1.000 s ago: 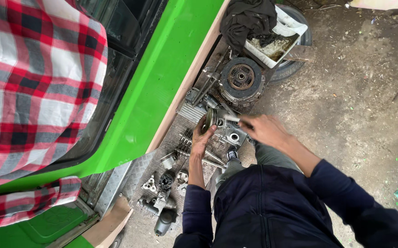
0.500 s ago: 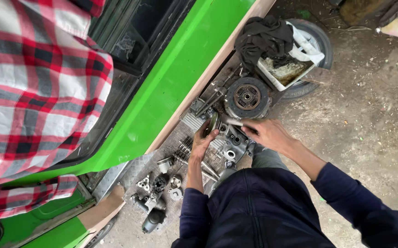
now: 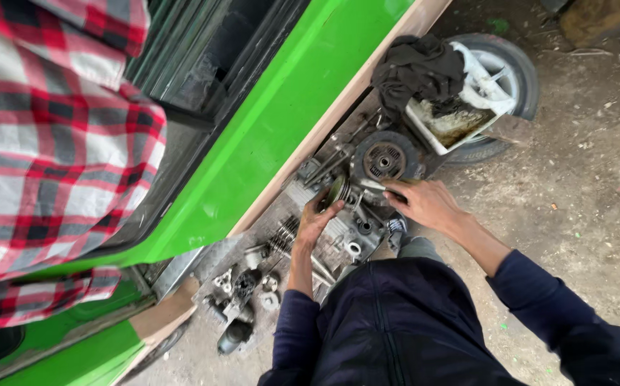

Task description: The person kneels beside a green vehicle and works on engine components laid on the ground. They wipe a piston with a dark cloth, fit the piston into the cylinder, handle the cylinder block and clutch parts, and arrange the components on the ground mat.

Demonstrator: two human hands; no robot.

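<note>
I crouch over dismantled engine parts [image 3: 338, 236] spread on the ground beside a green vehicle. My left hand [image 3: 317, 218] grips a round greenish metal part [image 3: 337, 191] at the top of an engine casing. My right hand [image 3: 424, 204] reaches in from the right with its fingers on a thin metal piece [image 3: 370, 184] next to that round part. Just beyond both hands lies a dark round clutch-like disc [image 3: 385, 159]. Dark blue sleeves cover both my arms.
The green vehicle body [image 3: 281, 121] runs diagonally on the left. A small wheel [image 3: 513, 68] with a white tray [image 3: 453, 125] and a black rag [image 3: 413, 68] lies ahead. Loose gears and a spring [image 3: 281, 239] lie nearer me. A person's plaid sleeve [image 3: 45, 143] fills the left.
The view has shifted, so the parts and wheel sit higher and further right. Both hands stay on the engine parts, the right one stretched a little further left.
</note>
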